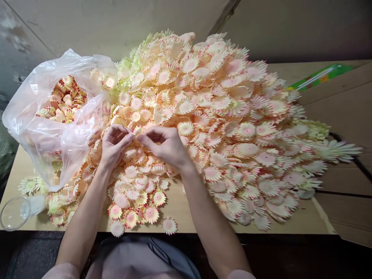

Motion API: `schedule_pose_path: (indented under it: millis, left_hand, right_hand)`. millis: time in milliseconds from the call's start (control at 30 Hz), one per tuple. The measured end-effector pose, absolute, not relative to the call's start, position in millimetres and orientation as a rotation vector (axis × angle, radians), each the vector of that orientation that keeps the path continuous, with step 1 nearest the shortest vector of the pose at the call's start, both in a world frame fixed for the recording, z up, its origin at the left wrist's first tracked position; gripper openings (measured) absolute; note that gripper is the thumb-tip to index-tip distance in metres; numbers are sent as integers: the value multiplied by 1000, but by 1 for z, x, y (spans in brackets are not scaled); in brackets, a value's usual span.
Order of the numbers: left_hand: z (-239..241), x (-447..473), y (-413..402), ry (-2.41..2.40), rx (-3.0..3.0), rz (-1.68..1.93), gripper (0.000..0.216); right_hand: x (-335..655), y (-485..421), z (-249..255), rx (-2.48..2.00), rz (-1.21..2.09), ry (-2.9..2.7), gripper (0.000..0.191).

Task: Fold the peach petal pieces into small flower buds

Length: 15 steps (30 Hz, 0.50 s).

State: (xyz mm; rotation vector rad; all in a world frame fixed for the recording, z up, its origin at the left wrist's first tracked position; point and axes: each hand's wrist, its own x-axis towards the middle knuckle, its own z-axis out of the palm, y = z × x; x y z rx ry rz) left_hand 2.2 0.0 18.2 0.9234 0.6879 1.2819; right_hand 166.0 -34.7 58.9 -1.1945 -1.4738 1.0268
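My left hand (115,144) and my right hand (166,146) meet over a big heap of artificial flower petal layers (215,100). The fingers of my left hand are pinched at the edge of a small pale yellow flower piece (136,130). Close beside it, the thumb and forefinger of my right hand are pressed together; whatever they hold is too small to make out. The layers in the heap are round with toothed rims, cream to pink, many tipped in red. Below my hands, several loose ones (130,218) with red tips lie near the table's front edge.
An open clear plastic bag (26,100) with curled red-tipped petals stands at the left. A clear round cup or lid (15,214) sits at the front left corner of the table (186,223). Behind the heap on the right lies a green packet (322,76), near cardboard (343,108).
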Motion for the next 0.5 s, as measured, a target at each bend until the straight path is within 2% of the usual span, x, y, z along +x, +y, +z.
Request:
schedule_pose_path:
  millis: [167, 500]
  left_hand:
    - [16, 0, -1, 685, 959, 1277, 35]
    - [17, -2, 0, 615, 881, 1258, 41]
  right_hand:
    - [158, -29, 54, -1245, 905, -1595, 38]
    - [170, -28, 56, -1064, 1320, -1519, 26]
